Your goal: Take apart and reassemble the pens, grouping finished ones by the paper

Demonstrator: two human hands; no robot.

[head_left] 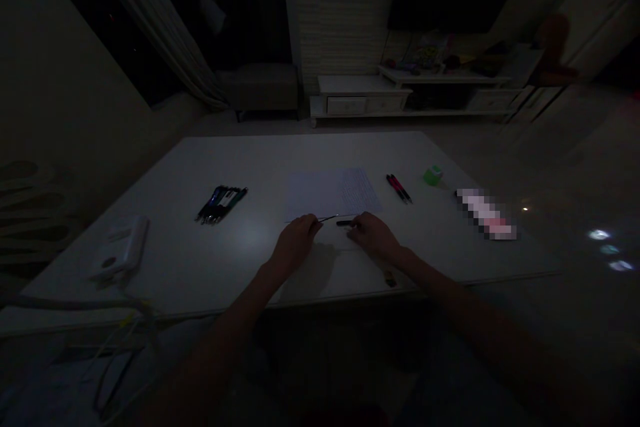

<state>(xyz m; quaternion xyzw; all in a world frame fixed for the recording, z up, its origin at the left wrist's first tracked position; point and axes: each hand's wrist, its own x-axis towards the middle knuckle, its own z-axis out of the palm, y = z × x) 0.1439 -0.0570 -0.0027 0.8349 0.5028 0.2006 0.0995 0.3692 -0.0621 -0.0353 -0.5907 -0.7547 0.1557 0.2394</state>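
Observation:
My left hand [299, 235] is closed on a pen refill [327, 218], a thin dark stick with a pale tip that points right. Facing it, my right hand [371, 232] pinches a short black pen barrel [344, 223] whose end points left. A small gap separates the two parts. Just beyond both hands lies a sheet of paper [317, 190], with lines of handwriting on its right half. Two red and black pens [399, 188] rest to the right of the sheet. The dim light hides fine detail in my fingers.
Several dark pens [221, 204] lie grouped on the left of the white table [260, 153]. A white power strip [121, 247] sits at the left edge. To the right are a green cube [433, 175] and a blurred-out flat object [485, 213]. A small dark item [390, 279] lies near the front edge.

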